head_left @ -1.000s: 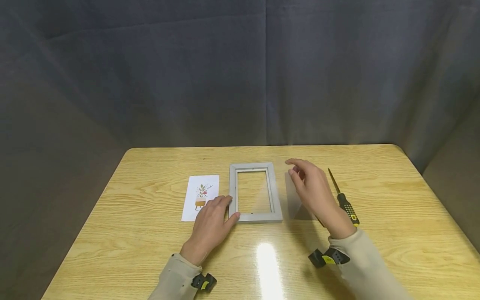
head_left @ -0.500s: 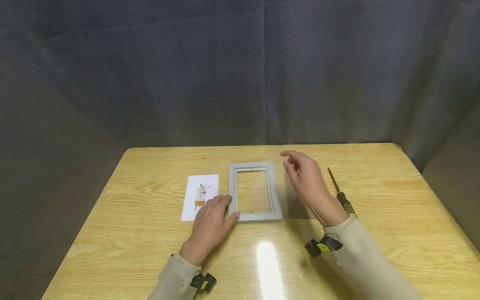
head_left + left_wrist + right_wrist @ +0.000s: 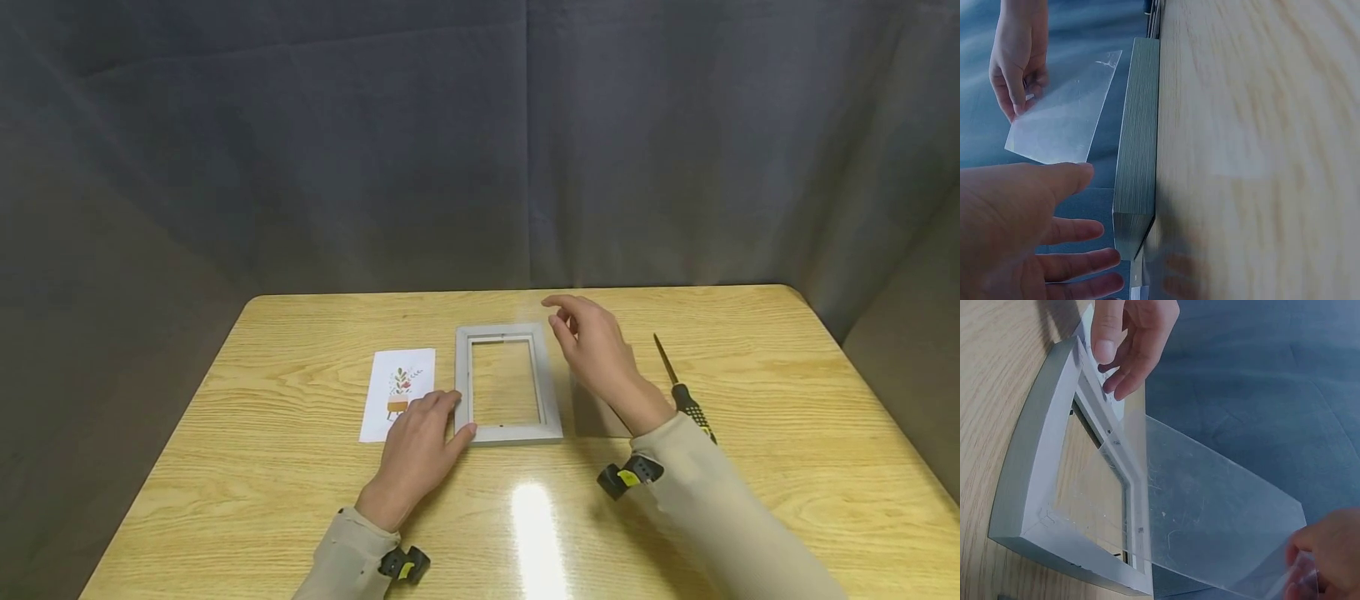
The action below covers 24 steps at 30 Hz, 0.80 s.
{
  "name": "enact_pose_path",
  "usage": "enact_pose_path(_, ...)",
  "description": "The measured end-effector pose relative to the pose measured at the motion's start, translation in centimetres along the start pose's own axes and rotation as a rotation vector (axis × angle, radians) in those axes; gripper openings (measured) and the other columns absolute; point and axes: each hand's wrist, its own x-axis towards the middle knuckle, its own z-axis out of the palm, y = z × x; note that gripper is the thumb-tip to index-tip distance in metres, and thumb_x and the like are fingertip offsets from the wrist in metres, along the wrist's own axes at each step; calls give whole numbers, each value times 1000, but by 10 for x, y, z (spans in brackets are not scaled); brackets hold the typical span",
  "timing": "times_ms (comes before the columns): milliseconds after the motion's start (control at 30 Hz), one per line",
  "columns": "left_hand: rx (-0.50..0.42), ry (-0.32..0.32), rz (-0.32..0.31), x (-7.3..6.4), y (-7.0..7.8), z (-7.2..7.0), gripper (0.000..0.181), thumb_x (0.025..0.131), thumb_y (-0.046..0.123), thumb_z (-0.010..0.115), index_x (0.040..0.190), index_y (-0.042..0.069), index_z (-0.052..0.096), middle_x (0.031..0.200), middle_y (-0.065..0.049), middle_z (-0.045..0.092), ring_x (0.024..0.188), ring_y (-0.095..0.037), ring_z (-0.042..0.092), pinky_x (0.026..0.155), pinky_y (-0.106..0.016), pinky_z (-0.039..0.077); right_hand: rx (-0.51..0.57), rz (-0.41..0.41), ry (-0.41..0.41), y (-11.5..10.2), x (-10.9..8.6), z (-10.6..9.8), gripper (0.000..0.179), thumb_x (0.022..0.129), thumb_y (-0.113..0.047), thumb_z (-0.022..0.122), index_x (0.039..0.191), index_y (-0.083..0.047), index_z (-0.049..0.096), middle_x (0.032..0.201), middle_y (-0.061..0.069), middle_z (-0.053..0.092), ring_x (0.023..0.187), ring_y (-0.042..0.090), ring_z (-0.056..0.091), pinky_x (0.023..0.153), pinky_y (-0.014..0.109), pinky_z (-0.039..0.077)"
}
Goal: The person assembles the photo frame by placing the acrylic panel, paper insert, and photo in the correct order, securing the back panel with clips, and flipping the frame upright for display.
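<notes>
The left hand (image 3: 418,443), fingers extended, lay at the frame (image 3: 550,390), roughly midway between the bench's (image 3: 787,392) side edges; insufficient bracing risked frame shift. Above, the clear sheet (image 3: 1210,500), pinched at one end by the right hand (image 3: 596,350), risked slipping.

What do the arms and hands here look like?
They are a person's: the left hand and right hand are bare. The left sleeve and right sleeve are beige and reach the wrists; each wrist carries a small black device with yellow on it.
</notes>
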Motion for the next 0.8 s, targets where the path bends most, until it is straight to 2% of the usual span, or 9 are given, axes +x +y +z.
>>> enact_pose_path(367,9,1,-5,-1,-1,-2,53,93,39,72,133,5,63,127,-15,68,118,-33,65,96,-49,53,30,-34,-19,-4,7,7,28,102,-9,58,128,-5,66,94,10,66,80,23,57,70,34,43)
enact_pose_path(500,9,1,-1,-1,-1,-1,53,93,39,72,132,5,63,127,-15,69,118,-33,65,96,-48,54,19,-60,-17,-5,9,11,26,102,-8,58,126,-5,67,92,10,66,79,23,57,71,34,44)
enact_pose_path(800,4,-1,-7,0,1,0,53,93,39,73,133,5,63,125,-15,69,116,-32,66,95,-48,54,-35,-87,-71,-11,13,19,26,101,-7,60,125,-5,67,97,11,68,84,24,59,75,39,50)
